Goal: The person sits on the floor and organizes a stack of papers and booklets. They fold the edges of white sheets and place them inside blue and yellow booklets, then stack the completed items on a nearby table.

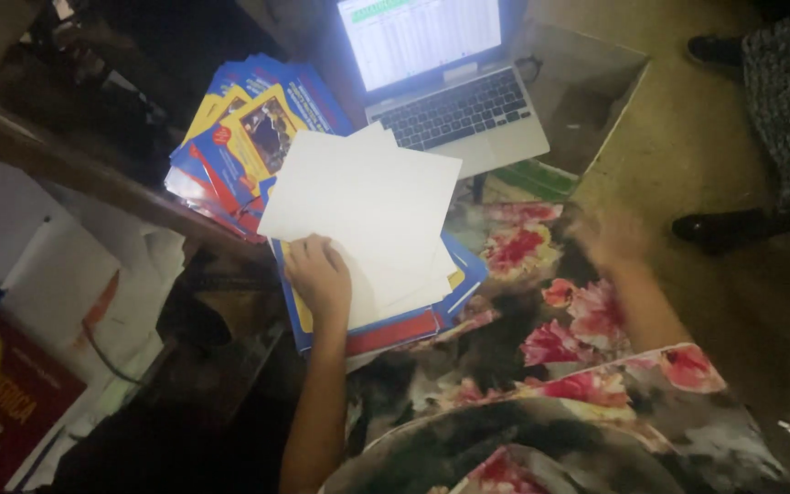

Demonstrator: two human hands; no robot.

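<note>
My left hand (pixel 318 274) rests fingers-down on the near left corner of several loose white sheets (pixel 368 206). The sheets lie fanned on a stack of blue, yellow and red booklets (pixel 384 325) on my lap. My right hand (pixel 611 236) is blurred, out to the right above my knee, and seems to hold nothing. My lap is covered by dark cloth with red flowers (pixel 541 348).
A second fanned pile of blue and yellow booklets (pixel 235 137) lies at upper left. An open laptop (pixel 445 91) with a lit screen stands behind the sheets. A cardboard box (pixel 587 101) is beside it. Another person's dark shoes (pixel 724 224) stand on the floor at right. A wooden edge (pixel 84 169) runs along the left.
</note>
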